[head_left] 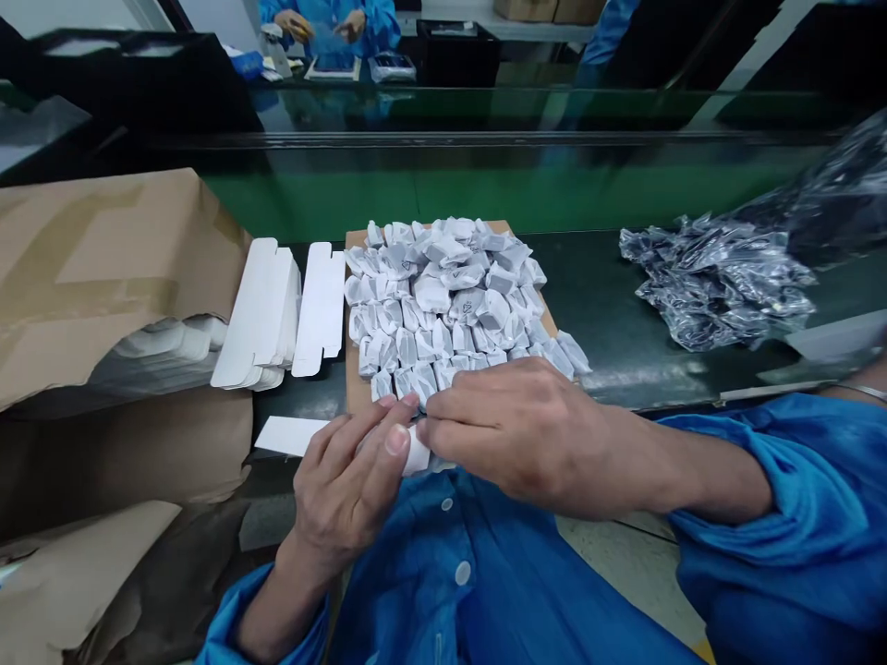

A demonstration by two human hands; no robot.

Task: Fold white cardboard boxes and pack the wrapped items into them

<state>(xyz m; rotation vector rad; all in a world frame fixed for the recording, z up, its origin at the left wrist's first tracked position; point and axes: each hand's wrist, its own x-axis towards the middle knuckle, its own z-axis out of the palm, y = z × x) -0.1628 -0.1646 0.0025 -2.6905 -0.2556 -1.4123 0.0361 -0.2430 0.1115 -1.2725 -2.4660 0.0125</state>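
A narrow white carton point(291, 434) lies at the near edge of the work surface, its flat end pointing left. My left hand point(353, 471) is closed round its middle, thumb and fingers on either side. At the carton's right end my right hand point(519, 429) has its fingers pressed together; what they pinch is hidden behind them. Just beyond both hands, many small items in white wrapping point(443, 296) stand in rows and a heap on a brown cardboard sheet point(358, 392).
Flattened white cartons point(256, 314) lie left of the sheet, beside a large open cardboard box point(117, 268) holding more. Crumpled clear plastic bags point(721, 277) lie at the right. A green-walled ledge point(416, 194) runs behind; beyond it a person in blue point(381, 28) works.
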